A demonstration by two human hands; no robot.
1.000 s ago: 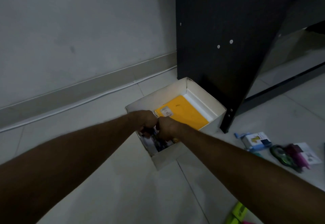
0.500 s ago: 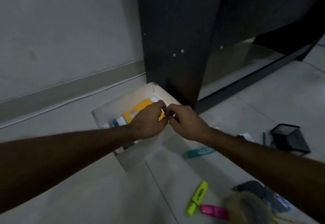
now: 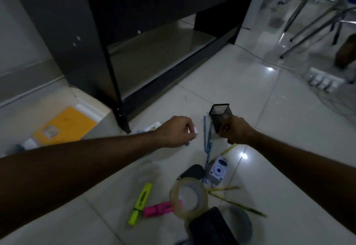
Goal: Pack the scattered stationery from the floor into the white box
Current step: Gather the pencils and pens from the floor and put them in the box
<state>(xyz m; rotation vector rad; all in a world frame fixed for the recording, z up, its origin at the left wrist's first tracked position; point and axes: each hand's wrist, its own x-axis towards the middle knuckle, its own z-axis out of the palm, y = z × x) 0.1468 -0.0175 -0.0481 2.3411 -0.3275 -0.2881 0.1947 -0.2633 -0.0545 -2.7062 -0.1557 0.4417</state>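
Having left the box [image 3: 104, 116], we are now curling the left hand [image 3: 176, 131] on a white item [image 3: 196, 129], the right hand [image 3: 236, 130] gripping the mesh cup [image 3: 220, 114].

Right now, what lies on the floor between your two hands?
In the head view, blue pens lie on the tiles between the left hand and the right hand, beside the black mesh pen holder.

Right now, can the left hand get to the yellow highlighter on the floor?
Probably yes. The yellow highlighter lies uncovered on the tile below the left hand, with nothing between them, but that hand already pinches a small white item, so it would need to free up first.
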